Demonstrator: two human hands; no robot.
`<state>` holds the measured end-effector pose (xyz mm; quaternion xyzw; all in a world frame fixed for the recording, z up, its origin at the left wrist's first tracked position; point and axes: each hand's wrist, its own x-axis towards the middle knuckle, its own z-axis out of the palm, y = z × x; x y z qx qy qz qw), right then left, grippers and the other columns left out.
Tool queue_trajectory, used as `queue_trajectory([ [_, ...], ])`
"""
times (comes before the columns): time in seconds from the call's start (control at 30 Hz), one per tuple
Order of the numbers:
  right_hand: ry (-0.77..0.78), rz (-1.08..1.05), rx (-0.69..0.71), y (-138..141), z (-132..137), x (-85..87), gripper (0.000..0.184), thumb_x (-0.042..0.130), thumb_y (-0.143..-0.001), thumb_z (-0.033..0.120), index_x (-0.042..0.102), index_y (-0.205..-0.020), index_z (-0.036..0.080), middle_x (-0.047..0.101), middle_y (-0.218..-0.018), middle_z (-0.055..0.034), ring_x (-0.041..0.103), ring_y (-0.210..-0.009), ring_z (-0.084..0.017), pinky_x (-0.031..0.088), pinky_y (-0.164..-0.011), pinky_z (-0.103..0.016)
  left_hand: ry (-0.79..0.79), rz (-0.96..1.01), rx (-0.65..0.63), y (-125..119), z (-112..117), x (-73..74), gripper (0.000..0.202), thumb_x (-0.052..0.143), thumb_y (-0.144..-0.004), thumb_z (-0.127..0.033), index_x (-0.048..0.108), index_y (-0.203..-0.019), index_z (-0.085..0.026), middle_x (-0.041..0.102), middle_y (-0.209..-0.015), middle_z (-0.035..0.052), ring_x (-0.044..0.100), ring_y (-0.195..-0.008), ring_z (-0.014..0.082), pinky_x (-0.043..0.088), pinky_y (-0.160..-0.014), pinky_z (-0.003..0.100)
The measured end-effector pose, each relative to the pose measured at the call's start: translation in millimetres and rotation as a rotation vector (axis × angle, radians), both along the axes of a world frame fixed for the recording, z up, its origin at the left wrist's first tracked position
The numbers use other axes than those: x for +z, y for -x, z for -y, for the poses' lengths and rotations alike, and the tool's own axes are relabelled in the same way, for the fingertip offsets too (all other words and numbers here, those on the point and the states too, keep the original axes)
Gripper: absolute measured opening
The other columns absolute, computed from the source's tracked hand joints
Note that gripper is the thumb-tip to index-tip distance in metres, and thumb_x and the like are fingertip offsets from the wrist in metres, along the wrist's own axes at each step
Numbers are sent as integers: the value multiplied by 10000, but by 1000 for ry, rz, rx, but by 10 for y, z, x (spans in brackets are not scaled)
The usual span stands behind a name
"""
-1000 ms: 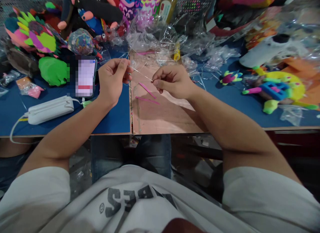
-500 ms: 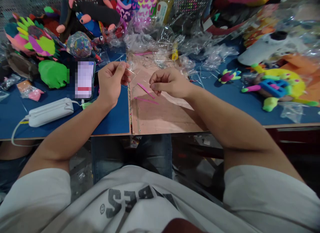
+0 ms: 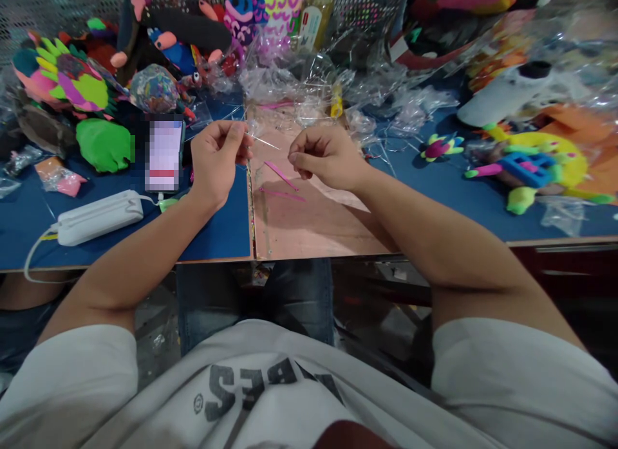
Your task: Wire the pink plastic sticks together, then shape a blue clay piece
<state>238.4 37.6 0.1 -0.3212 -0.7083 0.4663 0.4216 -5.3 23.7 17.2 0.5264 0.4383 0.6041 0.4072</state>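
My left hand [image 3: 219, 154] is closed in a pinch over the table, near the seam between the blue surface and the wooden board. From its fingertips a thin, pale, shiny wire-like strand [image 3: 265, 142] points right, and its far end stops short of my right hand. My right hand [image 3: 323, 154] hovers over the board with thumb and fingertips pressed together; what they hold, if anything, is too small to make out. Below and between the hands, two thin pink strips [image 3: 280, 175] lie on the wooden board [image 3: 309, 233].
To the left are a phone [image 3: 164, 153], a white power bank with a cable [image 3: 100, 217] and a green clay piece [image 3: 103, 143]. Crumpled clear plastic [image 3: 309, 82] and colourful clay figures [image 3: 168, 44] crowd the back. A yellow clay figure [image 3: 555, 153] lies at right.
The strand in my left hand now points further right and down. A fine line seen at my right fingertips before is no longer visible. Both hands have barely moved.
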Motion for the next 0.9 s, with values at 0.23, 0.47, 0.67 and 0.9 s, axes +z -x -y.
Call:
queue_trajectory([
  [0.23,41,-74,35,55,64,24,275,937,-921,408,729,-847,244,661,-652,28,543,-517,-110,446,-489,-284,-6,13,-49,-22,39,16,399,856,-1017,-613,725,-879,-261,786,-823,-1,728,-633,113,583,-596,245],
  [0.47,15,-40,58,81,108,31,336,955,-945,497,737,-855,258,676,-680,23,573,-553,-129,463,-517,-293,-6,28,-52,-31,37,8,366,873,-1027,-527,719,-851,-247,780,-798,-20,714,-613,89,576,-594,216],
  [0.67,5,-57,43,94,99,-5,314,951,-949,459,740,-864,242,672,-684,17,561,-562,-121,464,-527,-291,38,-4,-21,-40,53,17,345,868,-1038,-508,728,-857,-250,785,-807,-19,701,-627,83,589,-613,208],
  [0.9,-6,-122,48,160,140,-20,307,953,-941,431,744,-867,218,676,-672,18,565,-543,-104,465,-512,-265,-101,65,-127,11,-73,-154,412,878,-1001,-607,753,-901,-228,757,-799,-18,705,-633,91,579,-602,229],
])
